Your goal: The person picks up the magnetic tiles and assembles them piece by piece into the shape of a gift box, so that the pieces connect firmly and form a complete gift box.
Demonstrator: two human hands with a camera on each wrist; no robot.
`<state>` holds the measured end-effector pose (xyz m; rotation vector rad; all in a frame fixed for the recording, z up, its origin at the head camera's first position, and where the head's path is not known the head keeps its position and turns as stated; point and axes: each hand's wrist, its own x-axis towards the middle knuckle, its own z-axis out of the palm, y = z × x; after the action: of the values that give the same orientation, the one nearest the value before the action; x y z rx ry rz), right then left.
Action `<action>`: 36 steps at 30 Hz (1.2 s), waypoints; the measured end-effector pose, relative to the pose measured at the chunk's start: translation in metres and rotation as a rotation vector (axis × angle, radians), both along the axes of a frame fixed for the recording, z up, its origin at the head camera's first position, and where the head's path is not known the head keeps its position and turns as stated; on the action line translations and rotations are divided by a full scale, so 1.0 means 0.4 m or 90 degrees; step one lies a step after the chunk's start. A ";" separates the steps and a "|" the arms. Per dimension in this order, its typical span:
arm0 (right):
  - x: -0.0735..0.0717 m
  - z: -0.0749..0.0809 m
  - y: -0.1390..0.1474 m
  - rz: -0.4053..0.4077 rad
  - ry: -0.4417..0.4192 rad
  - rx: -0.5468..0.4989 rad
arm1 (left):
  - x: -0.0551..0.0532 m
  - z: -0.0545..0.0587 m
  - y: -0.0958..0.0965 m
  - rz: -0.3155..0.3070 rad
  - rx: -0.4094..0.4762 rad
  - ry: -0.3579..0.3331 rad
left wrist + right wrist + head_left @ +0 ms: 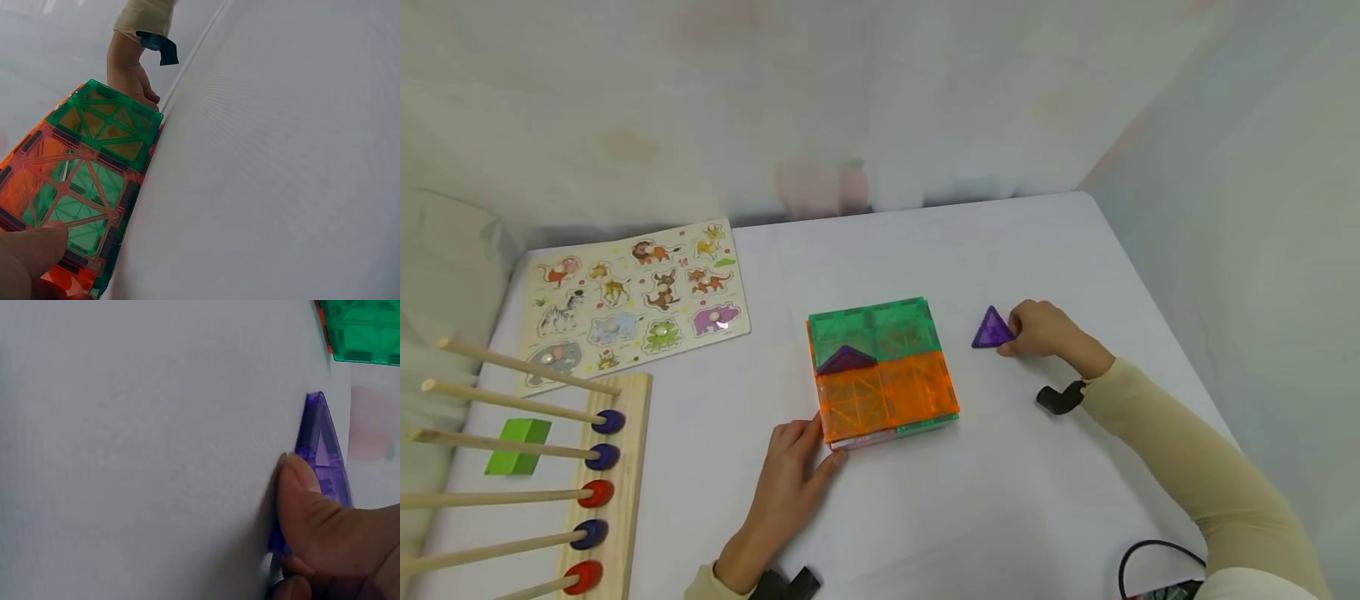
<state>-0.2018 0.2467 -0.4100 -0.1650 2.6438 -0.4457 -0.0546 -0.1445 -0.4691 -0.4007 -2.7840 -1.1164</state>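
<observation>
A box of translucent magnetic tiles (917, 387) stands mid-table, its top half green and half orange. On that top, near the left edge, is a purple triangle tile (847, 359). My left hand (790, 475) touches the box's near left corner, the thumb (47, 247) lying against an orange-red side tile. To the right of the box, my right hand (1045, 333) pinches another purple triangle tile (992, 328) between thumb and fingers. One point of this triangle shows free beyond the thumb in the right wrist view, and the fingers behind it are partly hidden.
An animal peg puzzle board (640, 292) lies at the back left. Nearer on the left is a wooden bead stand (628, 467) with long dowels and red and blue beads. A green block (520, 447) sits behind the dowels. At the lower right is a black cable (1157, 543).
</observation>
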 end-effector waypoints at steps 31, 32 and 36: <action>0.111 0.048 -0.242 0.122 0.331 -0.401 | 0.006 0.013 0.006 -0.005 0.005 -0.020; 0.112 0.048 -0.240 0.127 0.333 -0.387 | 0.006 0.013 0.006 -0.003 0.007 -0.017; 0.118 0.050 -0.241 0.135 0.334 -0.367 | 0.008 0.014 0.008 0.008 0.020 -0.028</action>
<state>-0.1545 0.1504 -0.3898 -0.8325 2.8566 -1.2202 -0.0514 -0.1412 -0.4636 -0.3589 -2.7983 -1.1789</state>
